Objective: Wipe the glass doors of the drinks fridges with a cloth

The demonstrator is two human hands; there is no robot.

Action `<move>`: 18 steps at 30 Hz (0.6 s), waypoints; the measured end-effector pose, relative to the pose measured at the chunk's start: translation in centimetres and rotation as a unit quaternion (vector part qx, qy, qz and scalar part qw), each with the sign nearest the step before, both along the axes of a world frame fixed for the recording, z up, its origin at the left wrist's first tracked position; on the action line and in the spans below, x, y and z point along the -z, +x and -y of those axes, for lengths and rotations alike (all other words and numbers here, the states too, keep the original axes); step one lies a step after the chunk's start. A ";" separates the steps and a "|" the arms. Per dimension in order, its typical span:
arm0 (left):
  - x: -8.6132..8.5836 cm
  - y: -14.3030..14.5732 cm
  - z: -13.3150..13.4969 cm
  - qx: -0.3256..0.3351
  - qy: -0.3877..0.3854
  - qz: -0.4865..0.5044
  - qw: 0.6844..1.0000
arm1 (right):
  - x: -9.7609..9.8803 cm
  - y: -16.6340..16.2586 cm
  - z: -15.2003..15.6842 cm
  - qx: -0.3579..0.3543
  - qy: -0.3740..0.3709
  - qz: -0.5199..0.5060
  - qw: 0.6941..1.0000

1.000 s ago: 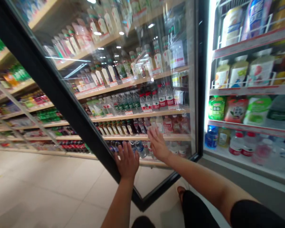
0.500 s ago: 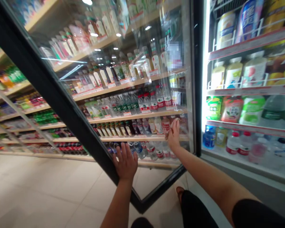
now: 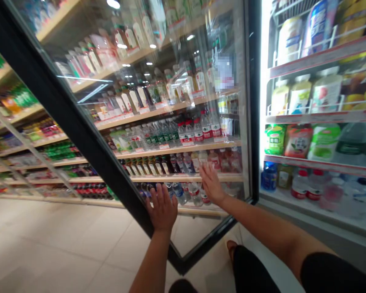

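Observation:
The tilted glass door (image 3: 183, 236) of a drinks fridge stands swung out before me. My left hand (image 3: 162, 208) lies flat near the lower part of its black frame, fingers stretched and touching the glass. Farther right, my right hand (image 3: 212, 185) reaches to the pane with its fingers extended, smeared by motion. A pale blur lies at those fingertips; whether it is a thin cloth or a reflection I cannot make out. Bottles with red labels (image 3: 215, 129) show through the glass above that hand.
To the right, the lit fridge (image 3: 319, 118) holds several rows of bottles and cartons behind wire rails. Long wooden shelves (image 3: 167, 178) of drinks run along the left and behind the glass. Pale floor tiles (image 3: 79, 240) and my shoe (image 3: 232, 245) show below.
My right hand has moved left and slightly down across the glass, its fingers now tilted leftward. My left hand and the door have hardly shifted.

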State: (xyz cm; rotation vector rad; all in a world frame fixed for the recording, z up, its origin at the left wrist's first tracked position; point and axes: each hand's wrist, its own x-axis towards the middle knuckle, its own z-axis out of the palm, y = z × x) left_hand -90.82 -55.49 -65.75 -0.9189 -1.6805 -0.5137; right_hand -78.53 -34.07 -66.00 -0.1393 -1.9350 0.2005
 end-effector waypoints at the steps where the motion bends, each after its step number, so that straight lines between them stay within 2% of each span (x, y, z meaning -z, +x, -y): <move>1: 0.0 0.0 0.0 0.000 -0.001 0.000 1.000 | 0.6 -0.1 1.0 -0.005 0.015 0.018 1.000; 3: 0.0 -0.1 0.0 -0.003 -0.002 -0.002 1.000 | -0.5 -0.3 1.5 -0.011 0.033 0.032 0.999; 5: -0.1 -0.3 0.0 -0.006 -0.003 -0.002 1.000 | -3.9 -0.7 0.1 -0.009 0.033 0.007 0.999; 7: -0.1 -0.4 0.0 -0.007 -0.006 -0.012 1.000 | -7.4 -1.0 -2.2 0.004 0.001 -0.055 0.998; 9: -0.2 -0.4 0.0 -0.012 -0.010 -0.031 0.999 | -8.9 -1.2 -4.4 0.026 -0.051 -0.114 0.992; 11: -0.2 -0.4 0.0 -0.023 -0.015 -0.048 0.998 | -7.4 -1.1 -5.9 0.051 -0.111 -0.148 0.981; 15: -0.1 -0.5 0.0 -0.028 -0.016 -0.044 0.999 | -0.7 -0.2 -7.6 0.085 -0.188 -0.146 0.968; 16: -0.1 -0.6 0.0 -0.023 -0.014 -0.039 0.999 | 0.1 0.1 -8.3 0.086 -0.195 -0.140 0.967; 18: -0.1 -0.6 -0.1 -0.014 -0.009 -0.031 0.999 | -0.4 0.6 -10.4 0.088 -0.212 -0.141 0.963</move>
